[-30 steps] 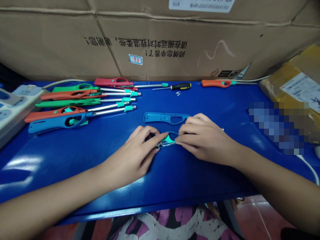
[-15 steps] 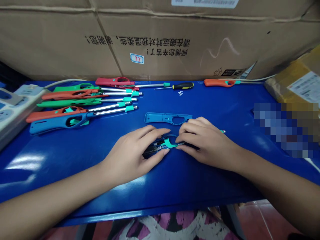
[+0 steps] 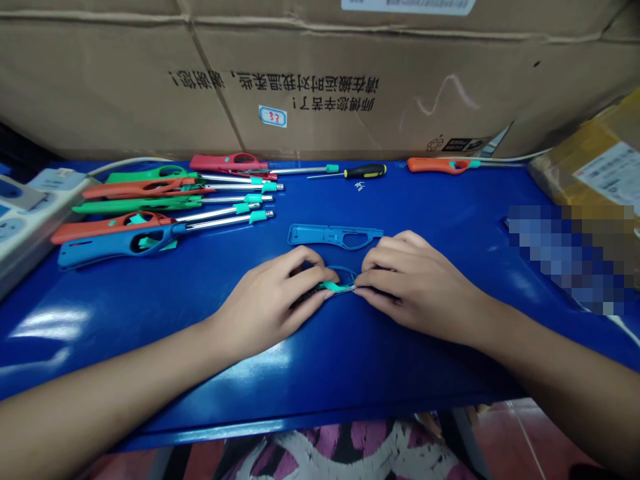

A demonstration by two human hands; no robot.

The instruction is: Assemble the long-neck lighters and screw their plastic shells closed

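A partly open blue gas lighter (image 3: 345, 292) lies on the table between my two hands, its ring-shaped trigger guard showing. My left hand (image 3: 275, 293) covers the handle end; its thumb and index finger pinch at the teal trigger (image 3: 330, 287). My right hand (image 3: 420, 290) is closed around the front end, fingertips together at the base of the neck. Most of the lighter's inner parts and its barrel are hidden under my hands. Just beyond them rests a loose blue half shell (image 3: 320, 237), its hollow side up.
Several coloured lighters (image 3: 125, 243) lie at the left beside a white power strip (image 3: 30, 207). Behind are a screwdriver (image 3: 365, 171), small screws (image 3: 359, 186) and an orange lighter (image 3: 435, 165). A large cardboard box (image 3: 320, 127) stands along the back, a taped box (image 3: 590, 153) at the right.
My left hand's fingers have closed from a wider spread, covering inner parts that showed before, and now pinch at the teal trigger. My right hand has barely moved.
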